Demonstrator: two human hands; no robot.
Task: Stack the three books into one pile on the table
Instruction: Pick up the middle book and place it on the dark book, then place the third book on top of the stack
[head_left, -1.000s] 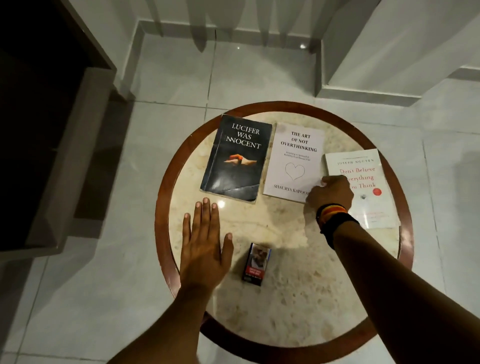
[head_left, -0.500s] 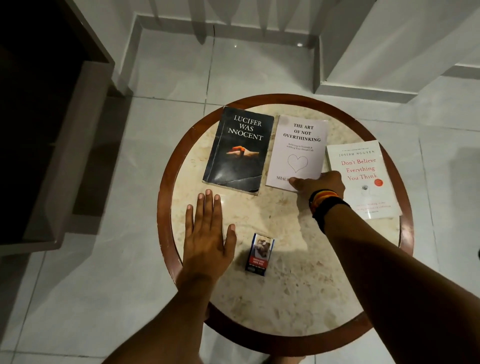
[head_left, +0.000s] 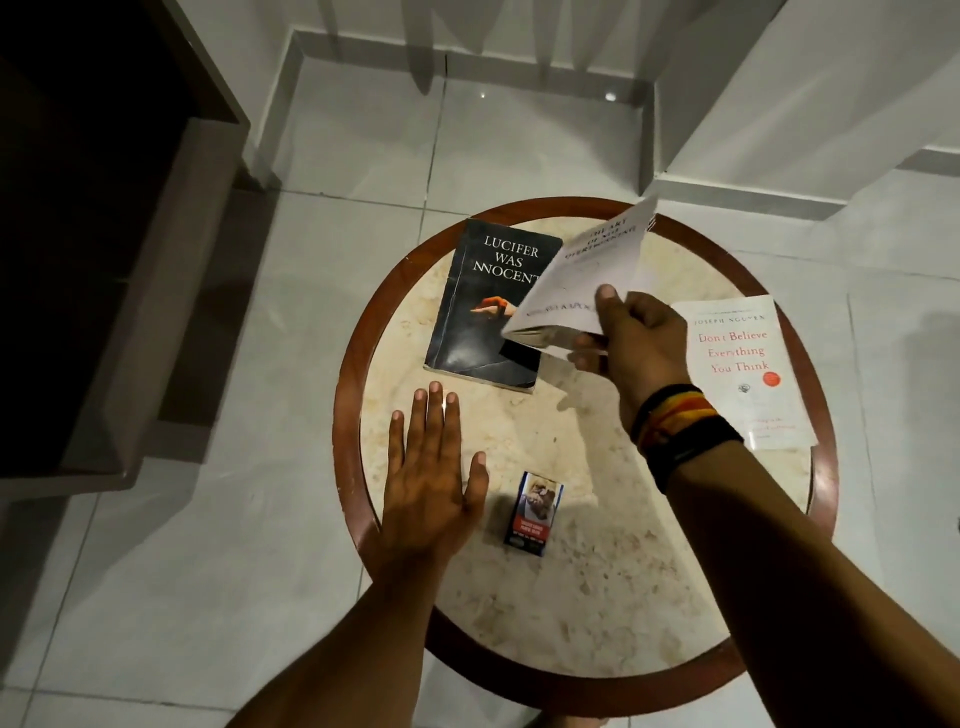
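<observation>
Since the earlier frame the white middle book (head_left: 587, 280) has come off the table (head_left: 519, 670), tilted, pinched at its near edge by the right hand (head_left: 636, 345). It hangs partly over the black book (head_left: 491, 304), "LUCIFER WAS INNOCENT", just to its left, long axis running away from the person. Third book (head_left: 743, 364), right: "Don't Believe Everything You Think", Joseph Nguyen. Left hand (head_left: 428, 486) flat on the table, holding nothing, beside a small pack (head_left: 534, 514). Held title mostly unreadable
</observation>
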